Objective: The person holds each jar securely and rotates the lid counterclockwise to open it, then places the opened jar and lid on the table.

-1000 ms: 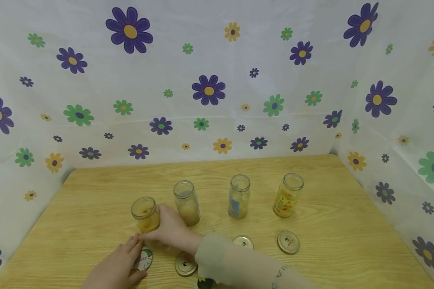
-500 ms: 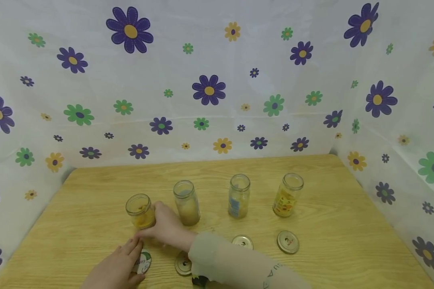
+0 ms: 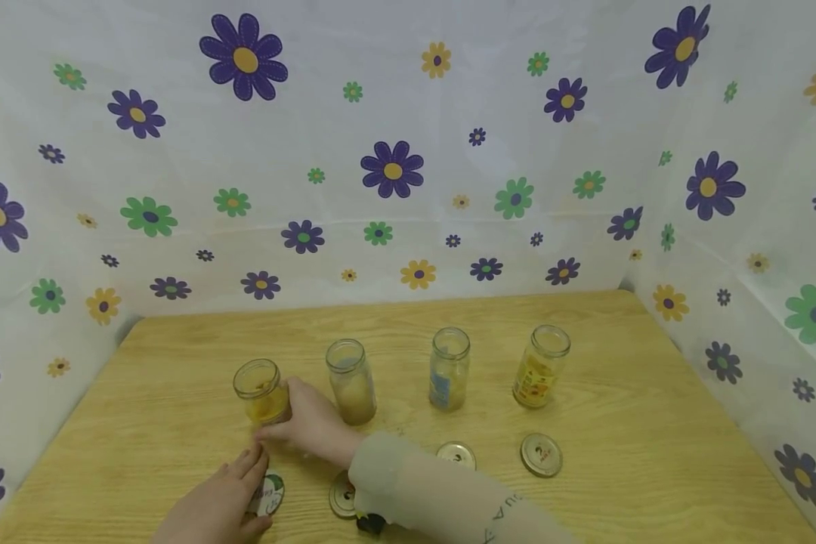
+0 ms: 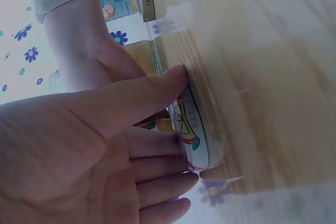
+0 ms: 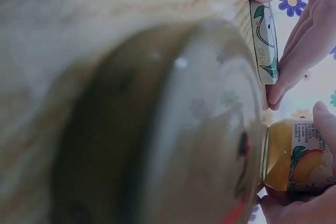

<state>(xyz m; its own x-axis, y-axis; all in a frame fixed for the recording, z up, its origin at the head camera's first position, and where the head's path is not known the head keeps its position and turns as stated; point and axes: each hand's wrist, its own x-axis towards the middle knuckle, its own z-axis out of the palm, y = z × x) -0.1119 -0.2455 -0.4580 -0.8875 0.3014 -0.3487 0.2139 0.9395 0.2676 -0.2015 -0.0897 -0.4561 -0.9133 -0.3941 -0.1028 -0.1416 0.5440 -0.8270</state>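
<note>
At the left of the table, my right hand (image 3: 316,427) grips a short open glass jar (image 3: 261,391) of yellow-orange fruit. Its peach-printed label (image 5: 310,166) shows in the right wrist view. Nearer the front edge, my left hand (image 3: 217,495) holds a round white printed jar lid (image 3: 270,495) that lies on the table. The left wrist view has this lid (image 4: 193,132) between the thumb and the fingers. My right thumb is close to my left fingertips. The underside of the jar is hidden in the head view.
Three taller open jars, a cloudy one (image 3: 353,385), a blue-labelled one (image 3: 450,370) and a yellow-labelled one (image 3: 542,370), stand in a row to the right. Three metal lids (image 3: 541,455) lie before them, one partly behind my right sleeve (image 3: 387,476). A flowered cloth (image 3: 408,113) surrounds the wooden table.
My right hand has shifted the fruit jar left and slightly away from me, most of it in the first half second. My left hand and its lid stay nearly still.
</note>
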